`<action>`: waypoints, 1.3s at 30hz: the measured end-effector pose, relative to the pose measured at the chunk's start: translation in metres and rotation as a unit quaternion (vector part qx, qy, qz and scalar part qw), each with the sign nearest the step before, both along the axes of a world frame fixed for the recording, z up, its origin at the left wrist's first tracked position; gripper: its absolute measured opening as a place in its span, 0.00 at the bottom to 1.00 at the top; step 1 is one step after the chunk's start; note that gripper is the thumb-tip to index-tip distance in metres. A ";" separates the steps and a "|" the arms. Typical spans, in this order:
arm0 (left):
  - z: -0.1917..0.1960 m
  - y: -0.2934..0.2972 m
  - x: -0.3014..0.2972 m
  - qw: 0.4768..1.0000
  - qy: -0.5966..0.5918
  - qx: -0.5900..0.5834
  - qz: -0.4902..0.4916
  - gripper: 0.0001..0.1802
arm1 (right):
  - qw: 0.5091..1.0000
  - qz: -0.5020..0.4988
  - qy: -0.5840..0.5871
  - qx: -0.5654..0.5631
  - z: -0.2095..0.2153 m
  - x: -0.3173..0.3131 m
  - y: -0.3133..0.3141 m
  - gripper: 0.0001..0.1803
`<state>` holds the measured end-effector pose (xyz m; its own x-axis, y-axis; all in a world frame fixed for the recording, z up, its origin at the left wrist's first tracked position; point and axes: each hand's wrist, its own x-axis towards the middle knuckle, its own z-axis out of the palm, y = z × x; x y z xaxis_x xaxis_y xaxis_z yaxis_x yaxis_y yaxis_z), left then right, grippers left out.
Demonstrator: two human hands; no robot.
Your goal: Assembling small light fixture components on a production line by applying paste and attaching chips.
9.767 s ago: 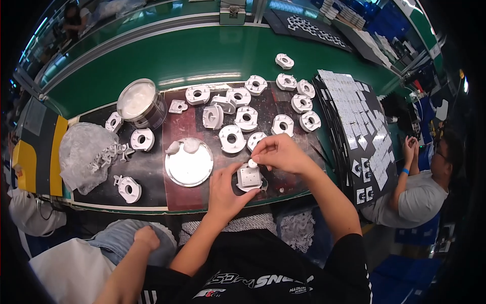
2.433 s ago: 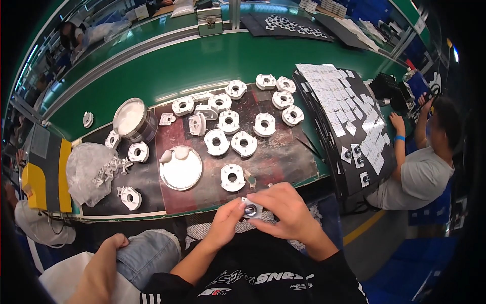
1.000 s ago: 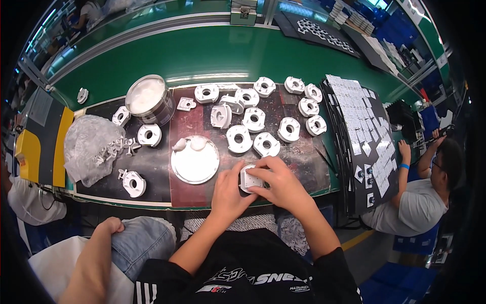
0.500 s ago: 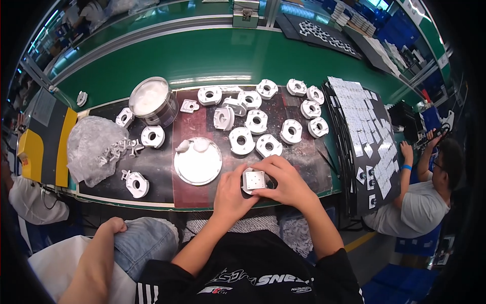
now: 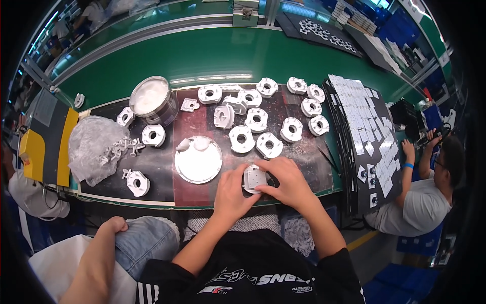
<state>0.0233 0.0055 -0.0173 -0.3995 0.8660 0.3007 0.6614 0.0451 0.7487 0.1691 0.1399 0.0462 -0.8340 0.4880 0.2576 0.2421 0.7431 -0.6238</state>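
Observation:
Near the front edge of the table, a white plastic housing (image 5: 254,180) with a squarish face and small holes is held between my two hands. My left hand (image 5: 231,191) grips its left side. The fingers of my right hand (image 5: 287,181) curl round the far and right sides, thumb on the near part. To the left lies a round white lid (image 5: 198,169) with small pale lumps on it. Several similar round white housings (image 5: 242,139) with centre holes lie beyond my hands. A small square white plate (image 5: 190,105) rests among them.
At left are a tub of white paste (image 5: 150,99), a plastic bag (image 5: 93,147) with small white parts, and a yellow-black machine (image 5: 48,139). Stacked black trays (image 5: 354,142) hold white pieces at right. Tweezers (image 5: 328,158) lie beside them. A co-worker (image 5: 420,197) sits beyond; another person's arm (image 5: 96,258) is lower left.
The housing has turned slightly between my fingers, so its square face now looks greyer and more of its rounded rim shows. Both hands stay nearly in place.

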 end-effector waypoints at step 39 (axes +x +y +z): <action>0.035 -0.021 -0.009 0.994 0.051 0.094 0.031 0.45 | 0.989 -0.070 0.127 -0.033 -0.031 0.028 -0.018 0.25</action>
<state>0.0147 -0.0154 0.0172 -0.4098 0.7649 0.4970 0.7352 -0.0455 0.6763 0.1971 0.1215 0.0153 -0.6702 0.6160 0.4139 0.1684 0.6694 -0.7235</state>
